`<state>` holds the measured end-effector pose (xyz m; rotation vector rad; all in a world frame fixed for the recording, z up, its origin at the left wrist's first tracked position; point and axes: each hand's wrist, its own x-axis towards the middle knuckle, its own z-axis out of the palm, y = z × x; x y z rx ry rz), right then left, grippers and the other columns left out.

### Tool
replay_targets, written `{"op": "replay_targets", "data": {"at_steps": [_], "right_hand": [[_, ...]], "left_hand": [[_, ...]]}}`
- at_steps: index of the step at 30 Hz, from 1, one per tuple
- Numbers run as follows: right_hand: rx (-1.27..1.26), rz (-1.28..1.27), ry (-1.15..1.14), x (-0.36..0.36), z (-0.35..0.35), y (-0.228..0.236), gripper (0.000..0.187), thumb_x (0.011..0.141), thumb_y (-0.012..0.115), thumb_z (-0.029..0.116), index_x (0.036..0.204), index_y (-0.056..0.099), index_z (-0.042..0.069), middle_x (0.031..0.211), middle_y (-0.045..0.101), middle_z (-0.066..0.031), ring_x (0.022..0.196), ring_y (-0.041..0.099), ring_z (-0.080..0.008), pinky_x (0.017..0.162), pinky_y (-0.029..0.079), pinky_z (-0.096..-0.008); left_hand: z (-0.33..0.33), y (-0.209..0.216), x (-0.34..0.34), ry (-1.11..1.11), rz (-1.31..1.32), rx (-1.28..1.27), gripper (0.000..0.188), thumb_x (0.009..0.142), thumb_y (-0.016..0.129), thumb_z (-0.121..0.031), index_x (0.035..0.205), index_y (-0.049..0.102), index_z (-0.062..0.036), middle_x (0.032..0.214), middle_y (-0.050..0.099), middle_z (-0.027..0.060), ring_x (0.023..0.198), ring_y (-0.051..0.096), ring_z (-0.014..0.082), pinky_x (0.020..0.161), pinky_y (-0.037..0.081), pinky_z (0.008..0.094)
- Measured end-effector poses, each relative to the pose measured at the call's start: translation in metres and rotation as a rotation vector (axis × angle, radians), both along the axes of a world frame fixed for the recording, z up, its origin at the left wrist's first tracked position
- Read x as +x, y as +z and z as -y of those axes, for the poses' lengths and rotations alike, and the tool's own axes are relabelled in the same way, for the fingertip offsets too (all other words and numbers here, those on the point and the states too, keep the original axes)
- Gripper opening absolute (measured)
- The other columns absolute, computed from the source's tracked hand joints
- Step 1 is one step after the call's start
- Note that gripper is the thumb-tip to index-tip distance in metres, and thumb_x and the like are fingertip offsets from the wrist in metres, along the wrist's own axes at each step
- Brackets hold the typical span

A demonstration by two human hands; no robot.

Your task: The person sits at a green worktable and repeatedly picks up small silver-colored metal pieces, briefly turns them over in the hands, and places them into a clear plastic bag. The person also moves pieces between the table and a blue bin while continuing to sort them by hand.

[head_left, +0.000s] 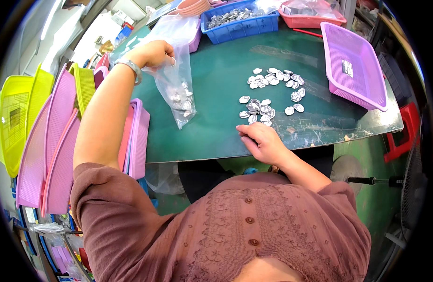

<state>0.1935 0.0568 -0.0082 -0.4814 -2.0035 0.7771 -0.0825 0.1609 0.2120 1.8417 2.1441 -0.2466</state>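
Toward the L edge of the green bench [216, 136], a worker's L hand [155, 55] grips the upper part of a clear plastic bag [176, 77] w/ small silver pcs [182, 97] inside; R hand [263, 142], fingers curled, is at the near edge beside loose silver pcs [253, 107], can't tell if holding any. Blue bin [242, 33] w/ similar pcs [230, 18] sits at far edge, lilac basket [355, 51] along R edge

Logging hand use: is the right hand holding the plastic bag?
No, the right hand is beside the silver pieces; the left hand is at the bag.
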Motion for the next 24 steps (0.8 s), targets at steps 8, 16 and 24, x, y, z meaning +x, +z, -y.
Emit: {"op": "replay_targets", "data": {"at_steps": [8, 16, 24], "right_hand": [[-0.012, -0.008, 0.014, 0.0, 0.0, 0.0, 0.024, 0.075, 0.059, 0.003, 0.099, 0.057, 0.003, 0.074, 0.058, -0.009, 0.07, 0.056, -0.0281, 0.062, 0.045, -0.0375], [0.004, -0.013, 0.009, -0.002, 0.0, 0.001, 0.023, 0.075, 0.059, 0.003, 0.098, 0.057, 0.002, 0.074, 0.058, -0.0093, 0.07, 0.056, -0.0278, 0.061, 0.045, -0.037], [0.018, -0.011, -0.016, 0.0, -0.001, -0.003, 0.023, 0.075, 0.06, 0.004, 0.098, 0.058, 0.003, 0.071, 0.056, -0.0095, 0.067, 0.055, -0.0281, 0.059, 0.044, -0.0372]], "left_hand": [[-0.002, 0.004, -0.017, 0.073, -0.145, -0.141, 0.015, 0.076, 0.06, -0.01, 0.088, 0.061, -0.0009, 0.077, 0.06, 0.0081, 0.067, 0.057, 0.018, 0.059, 0.052, 0.0328], [0.002, 0.009, -0.038, 0.176, 0.009, -0.024, 0.034, 0.079, 0.057, -0.027, 0.1, 0.059, -0.0004, 0.086, 0.06, 0.0132, 0.068, 0.06, 0.0235, 0.057, 0.052, 0.0341], [0.017, 0.004, -0.015, 0.057, 0.126, 0.078, 0.026, 0.081, 0.061, -0.029, 0.084, 0.063, -0.0027, 0.071, 0.06, 0.0026, 0.064, 0.054, 0.0106, 0.059, 0.043, 0.0236]]}}
